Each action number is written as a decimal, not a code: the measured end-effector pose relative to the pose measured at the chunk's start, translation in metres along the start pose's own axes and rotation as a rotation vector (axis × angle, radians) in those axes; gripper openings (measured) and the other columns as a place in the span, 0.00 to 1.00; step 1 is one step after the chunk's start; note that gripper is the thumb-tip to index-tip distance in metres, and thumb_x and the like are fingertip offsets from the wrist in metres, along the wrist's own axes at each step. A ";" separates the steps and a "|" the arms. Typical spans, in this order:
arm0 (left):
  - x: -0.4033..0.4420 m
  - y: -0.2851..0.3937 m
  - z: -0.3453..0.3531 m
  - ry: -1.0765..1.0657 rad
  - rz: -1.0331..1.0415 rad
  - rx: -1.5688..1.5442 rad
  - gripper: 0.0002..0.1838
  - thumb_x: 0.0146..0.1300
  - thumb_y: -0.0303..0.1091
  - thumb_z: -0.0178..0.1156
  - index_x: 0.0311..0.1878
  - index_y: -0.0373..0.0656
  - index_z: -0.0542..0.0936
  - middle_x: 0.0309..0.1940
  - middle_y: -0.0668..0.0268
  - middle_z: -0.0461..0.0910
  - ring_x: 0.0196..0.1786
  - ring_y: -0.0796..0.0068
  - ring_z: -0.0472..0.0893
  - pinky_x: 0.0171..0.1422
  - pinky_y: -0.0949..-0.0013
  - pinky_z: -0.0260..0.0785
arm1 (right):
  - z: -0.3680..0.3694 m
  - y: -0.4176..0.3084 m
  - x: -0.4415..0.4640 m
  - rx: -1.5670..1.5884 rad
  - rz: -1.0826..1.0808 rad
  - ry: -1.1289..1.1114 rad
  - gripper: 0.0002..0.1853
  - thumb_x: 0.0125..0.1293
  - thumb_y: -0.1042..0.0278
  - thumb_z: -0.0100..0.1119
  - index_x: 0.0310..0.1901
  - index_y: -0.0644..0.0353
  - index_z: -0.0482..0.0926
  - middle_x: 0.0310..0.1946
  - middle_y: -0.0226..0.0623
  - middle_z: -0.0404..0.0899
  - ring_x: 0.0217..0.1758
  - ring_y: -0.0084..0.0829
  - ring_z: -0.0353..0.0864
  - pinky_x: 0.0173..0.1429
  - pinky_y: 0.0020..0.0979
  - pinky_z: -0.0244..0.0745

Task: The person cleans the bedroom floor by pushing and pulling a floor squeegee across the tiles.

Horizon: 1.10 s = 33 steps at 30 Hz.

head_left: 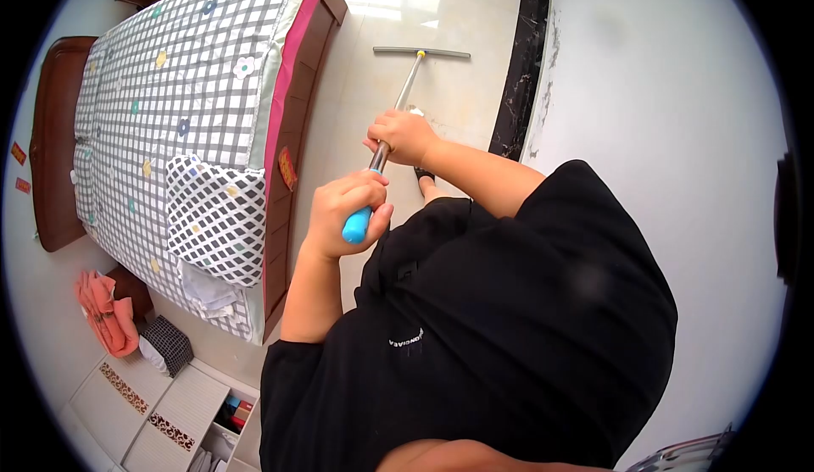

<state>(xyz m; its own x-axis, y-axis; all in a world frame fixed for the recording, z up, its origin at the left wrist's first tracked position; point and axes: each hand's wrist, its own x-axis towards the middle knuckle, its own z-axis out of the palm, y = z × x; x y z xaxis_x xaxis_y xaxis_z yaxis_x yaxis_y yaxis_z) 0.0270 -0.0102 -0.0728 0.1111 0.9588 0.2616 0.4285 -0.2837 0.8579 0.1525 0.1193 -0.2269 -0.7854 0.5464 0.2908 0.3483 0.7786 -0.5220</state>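
A long pole point(408, 85) runs from my body out to a wide, thin floor-tool head point(445, 52) on the pale tiles. My left hand point(346, 209) is wrapped round the pole's blue end grip point(357, 225). Farther along, my right hand point(403, 136) grips the darker part of the shaft. The head lies crosswise on the floor, joined to the pole by a yellow piece point(420, 53).
To the left stands a bed with a checked cover point(212, 74) and wooden side point(301, 74). A white wall point(661, 116) with a black skirting point(519, 74) is at the right. Cabinets point(182, 400) and pink cloth point(108, 313) are at the lower left.
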 end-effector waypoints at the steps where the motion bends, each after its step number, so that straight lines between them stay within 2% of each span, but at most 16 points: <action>1: -0.013 0.007 -0.003 -0.001 0.004 0.000 0.05 0.52 0.22 0.61 0.26 0.37 0.73 0.23 0.62 0.75 0.30 0.58 0.81 0.49 0.58 0.79 | 0.003 -0.014 -0.008 0.011 -0.015 0.008 0.12 0.62 0.55 0.65 0.26 0.48 0.76 0.24 0.25 0.76 0.33 0.33 0.79 0.31 0.38 0.77; 3: -0.038 0.020 -0.007 0.024 0.003 0.034 0.08 0.48 0.25 0.66 0.25 0.43 0.75 0.22 0.65 0.77 0.35 0.59 0.86 0.36 0.66 0.76 | 0.006 -0.043 -0.023 0.013 -0.023 0.010 0.12 0.62 0.55 0.65 0.26 0.48 0.76 0.24 0.25 0.77 0.32 0.33 0.79 0.31 0.37 0.77; 7: -0.092 0.056 -0.019 0.041 -0.030 0.000 0.07 0.49 0.23 0.65 0.25 0.42 0.75 0.22 0.65 0.76 0.34 0.59 0.85 0.38 0.66 0.77 | 0.013 -0.101 -0.051 0.056 -0.038 -0.009 0.11 0.62 0.56 0.65 0.26 0.48 0.76 0.24 0.25 0.77 0.31 0.34 0.79 0.30 0.37 0.76; 10: -0.129 0.081 -0.027 0.016 -0.053 -0.037 0.07 0.50 0.22 0.64 0.26 0.39 0.74 0.22 0.65 0.75 0.28 0.63 0.81 0.45 0.63 0.80 | 0.022 -0.137 -0.071 0.103 -0.103 -0.007 0.12 0.62 0.56 0.65 0.27 0.49 0.76 0.24 0.26 0.77 0.31 0.34 0.79 0.30 0.37 0.76; 13: -0.164 0.103 -0.031 0.020 -0.079 -0.077 0.07 0.50 0.21 0.64 0.25 0.38 0.74 0.22 0.65 0.75 0.25 0.64 0.78 0.47 0.60 0.80 | 0.027 -0.172 -0.089 0.138 -0.159 -0.009 0.12 0.62 0.56 0.65 0.26 0.50 0.75 0.23 0.28 0.77 0.30 0.35 0.79 0.30 0.38 0.76; 19: -0.200 0.148 -0.044 0.006 -0.136 -0.115 0.07 0.49 0.22 0.65 0.25 0.38 0.74 0.21 0.63 0.77 0.25 0.64 0.79 0.49 0.59 0.80 | 0.027 -0.228 -0.119 0.325 -0.181 -0.052 0.13 0.62 0.56 0.65 0.25 0.51 0.75 0.22 0.30 0.76 0.30 0.36 0.79 0.32 0.39 0.77; 22: -0.204 0.151 -0.054 -0.071 -0.074 -0.107 0.09 0.48 0.25 0.67 0.26 0.39 0.73 0.22 0.64 0.78 0.26 0.62 0.80 0.48 0.59 0.81 | 0.032 -0.229 -0.118 0.380 -0.242 -0.076 0.13 0.62 0.56 0.66 0.25 0.51 0.75 0.22 0.30 0.77 0.30 0.37 0.79 0.30 0.39 0.77; 28: -0.190 0.147 -0.066 -0.012 -0.006 -0.042 0.08 0.48 0.24 0.67 0.26 0.41 0.75 0.23 0.64 0.78 0.30 0.59 0.83 0.45 0.60 0.80 | 0.017 -0.226 -0.089 0.439 -0.333 -0.061 0.12 0.62 0.58 0.66 0.26 0.50 0.75 0.21 0.30 0.75 0.29 0.36 0.79 0.27 0.39 0.75; 31: -0.169 0.125 -0.071 0.020 0.055 -0.034 0.08 0.48 0.23 0.67 0.27 0.42 0.75 0.24 0.64 0.78 0.33 0.57 0.84 0.45 0.60 0.79 | 0.022 -0.202 -0.062 0.386 -0.329 0.048 0.10 0.58 0.62 0.70 0.28 0.51 0.76 0.20 0.31 0.73 0.26 0.36 0.77 0.27 0.37 0.73; 33: -0.152 0.107 -0.074 0.027 0.030 -0.018 0.08 0.50 0.21 0.65 0.27 0.41 0.75 0.24 0.63 0.79 0.34 0.56 0.84 0.51 0.56 0.78 | 0.022 -0.181 -0.041 0.297 -0.299 0.058 0.10 0.58 0.62 0.69 0.27 0.50 0.77 0.20 0.31 0.73 0.27 0.37 0.77 0.28 0.38 0.74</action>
<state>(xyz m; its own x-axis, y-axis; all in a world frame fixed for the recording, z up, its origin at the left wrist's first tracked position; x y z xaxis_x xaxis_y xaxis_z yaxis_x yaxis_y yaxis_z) -0.0103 -0.1875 0.0119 0.0992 0.9490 0.2992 0.4093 -0.3130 0.8570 0.1101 -0.0510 -0.1617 -0.7966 0.3329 0.5046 -0.0597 0.7874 -0.6136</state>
